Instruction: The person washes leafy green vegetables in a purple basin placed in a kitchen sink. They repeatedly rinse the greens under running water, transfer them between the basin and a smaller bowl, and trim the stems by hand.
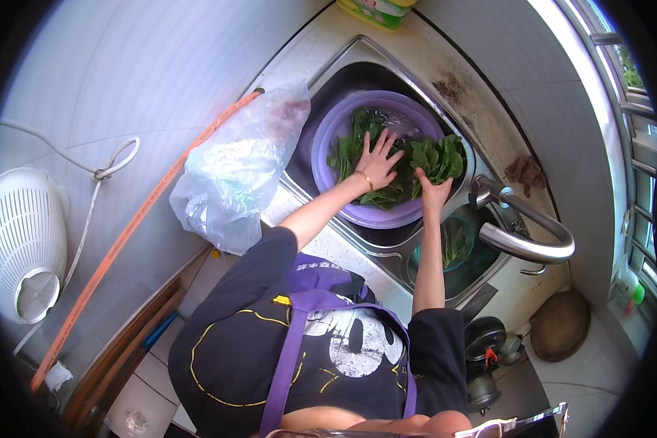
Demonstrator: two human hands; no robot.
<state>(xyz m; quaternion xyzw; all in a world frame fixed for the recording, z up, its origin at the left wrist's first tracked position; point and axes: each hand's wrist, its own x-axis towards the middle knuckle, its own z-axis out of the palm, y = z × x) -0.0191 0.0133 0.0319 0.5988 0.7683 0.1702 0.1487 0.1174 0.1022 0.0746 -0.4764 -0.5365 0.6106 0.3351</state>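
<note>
A round purple plastic basin [324, 137] stands in the large bowl of a stainless steel sink [356, 46], with water and leafy greens [364, 120] in it. My left hand [378, 161] lies over the greens, palm down, fingers spread, grasping nothing that I can see. A gold bracelet [366, 179] circles that wrist. At the basin's right side, my right hand [433, 189] grips a bunch of leafy greens [441, 156] by the stems. More leaves lie in a teal basket [473, 232] in the smaller sink bowl.
A curved metal faucet [547, 246] reaches over the smaller bowl. Left of the sink lies a clear plastic bag [235, 175] with contents I cannot make out. An orange hose [142, 219] runs along the wall. A brown cloth [525, 174] and a yellow-green container [378, 13] sit on the counter.
</note>
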